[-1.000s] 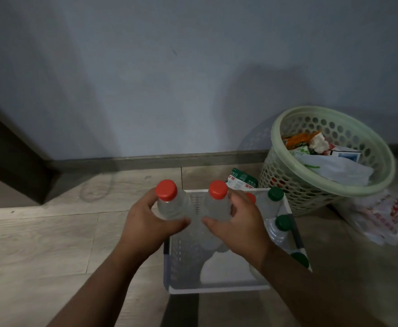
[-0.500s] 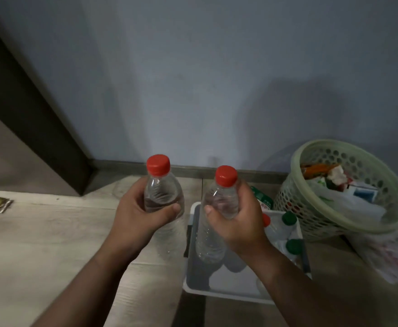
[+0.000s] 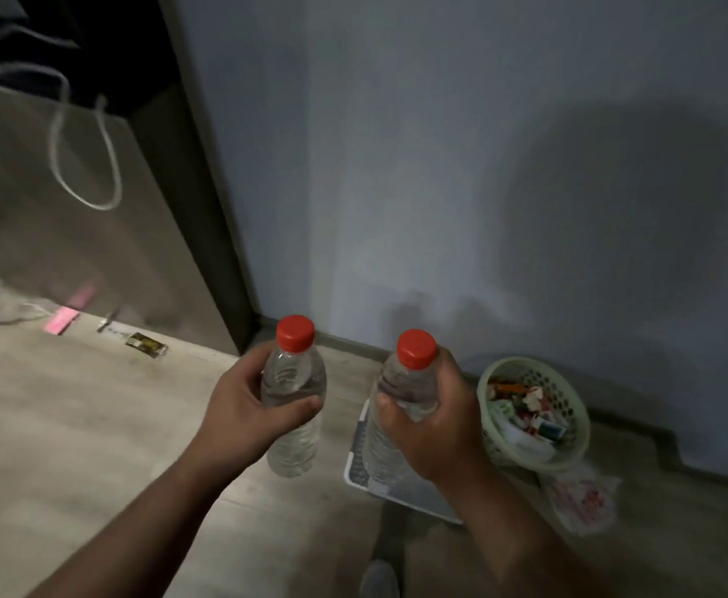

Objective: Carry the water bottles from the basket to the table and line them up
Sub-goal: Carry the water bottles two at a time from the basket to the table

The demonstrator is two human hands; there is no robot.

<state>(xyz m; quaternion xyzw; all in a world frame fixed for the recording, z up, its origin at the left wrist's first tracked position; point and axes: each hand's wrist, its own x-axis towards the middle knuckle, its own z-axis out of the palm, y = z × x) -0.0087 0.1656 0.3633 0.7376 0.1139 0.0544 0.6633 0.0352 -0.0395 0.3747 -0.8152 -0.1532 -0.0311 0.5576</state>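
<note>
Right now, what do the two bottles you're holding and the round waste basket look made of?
Left bottle and right bottle: thin clear glossy plastic, see-through ribbed walls; red caps look opaque plastic. Waste basket: probably moulded pale-green plastic, matte, with punched holes.

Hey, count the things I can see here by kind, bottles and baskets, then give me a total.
Red-capped water bottles: 2, left bottle in left hand, right bottle in right hand.
Baskets: 2, white basket, green wastebasket.
Total: 4.
</note>
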